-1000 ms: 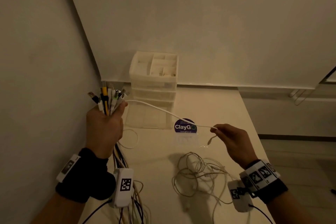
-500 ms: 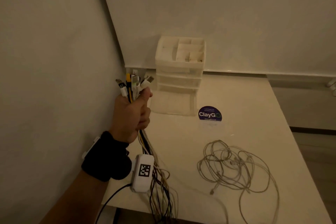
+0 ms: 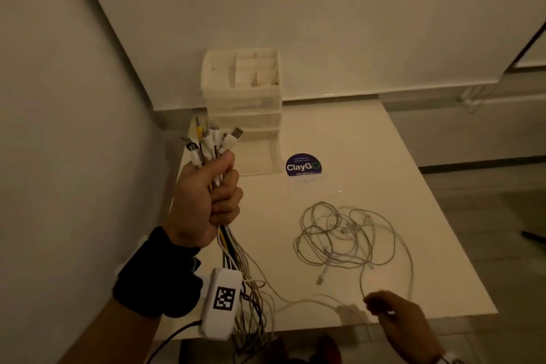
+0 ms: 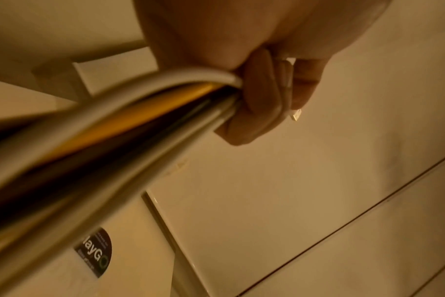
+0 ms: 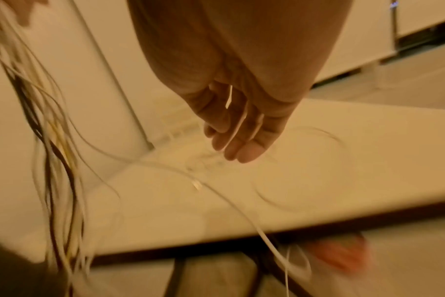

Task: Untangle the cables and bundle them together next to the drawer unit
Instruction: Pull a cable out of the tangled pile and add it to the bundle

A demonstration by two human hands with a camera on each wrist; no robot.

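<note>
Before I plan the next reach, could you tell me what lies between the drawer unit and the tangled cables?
Head view: only the ClayGo sticker and bare table between drawer unit and tangled cables.

drawer unit [image 3: 242, 115]: translucent plastic | table [image 3: 369, 156]: smooth, glossy | plugs [image 3: 212, 139]: metal-tipped

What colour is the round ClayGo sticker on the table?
Dark purple with white lettering; the ClayGo sticker shows best in the head view.

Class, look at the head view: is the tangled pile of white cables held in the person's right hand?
No: the tangled white cables lie loose on the table, while the right hand hovers empty at its near edge.
</note>
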